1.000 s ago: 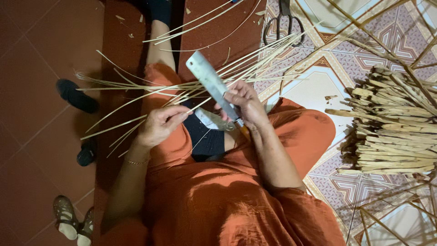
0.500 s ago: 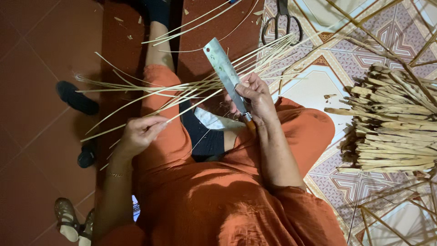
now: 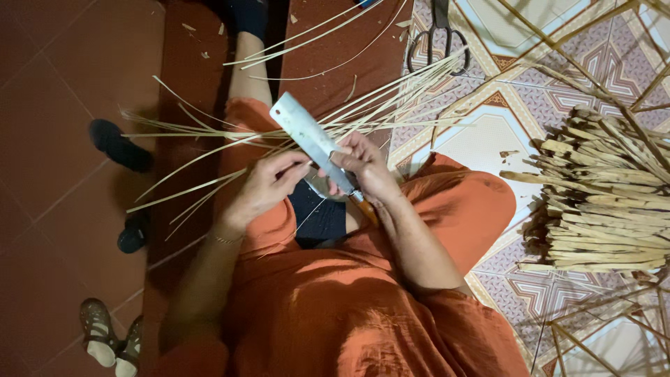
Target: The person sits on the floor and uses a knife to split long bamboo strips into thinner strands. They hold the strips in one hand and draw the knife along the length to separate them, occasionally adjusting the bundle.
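**Splitting a thin strip with a broad knife, seated on the floor**

The right hand (image 3: pixel 363 167) is clenching the wooden grip of a broad flat knife (image 3: pixel 310 139), whose blade is pointing up and away toward the brown mat (image 3: pixel 328 52). The left hand (image 3: pixel 269 185) is pinching a thin pale strip (image 3: pixel 209 183) just beside the blade's heel, fingertips closed on it, directly over the lap. A fan of loose strips (image 3: pixel 391 94) is lying across the orange-clad knees and spreading out over the mat and the patterned floor tiles (image 3: pixel 488 136). A heap of thicker cut sticks (image 3: pixel 600 202) is resting on the tiles at the right edge of the floor, well apart from both hands. A pair of scissors (image 3: pixel 440 31) is lying at the far edge, touching the tips of the fan. Dark slippers (image 3: pixel 118 143) and pale sandals (image 3: pixel 105 342) are sitting on the red floor at the left.

For a clean split, the judgement here is that the blade should be staying in line with the strip's grain, the edge facing away from the body, and the pinching fingers keeping behind the edge while feeding the strip steadily.
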